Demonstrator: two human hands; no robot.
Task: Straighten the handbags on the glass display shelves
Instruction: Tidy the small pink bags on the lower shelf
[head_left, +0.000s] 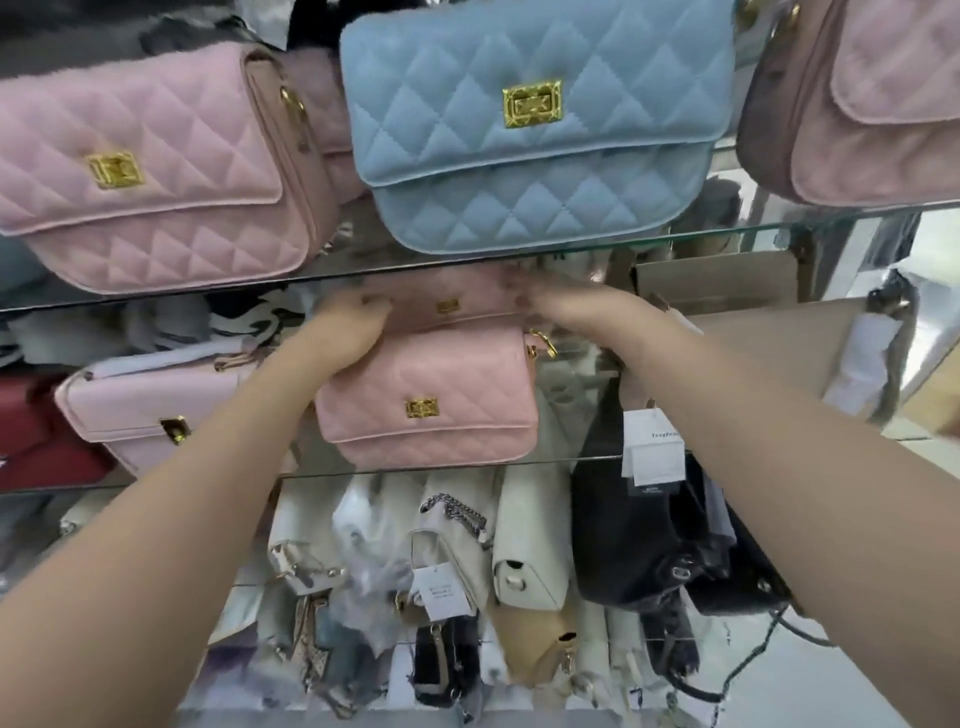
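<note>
Both hands close on a dusty-pink quilted flap handbag (447, 301) at frame centre, behind a matching salmon-pink quilted handbag (426, 400) on the middle glass shelf (363, 470).

Left hand (348, 332) and right hand (566, 306) curl around its ends; it looks light, padded and yielding, best held by the sides.
</note>
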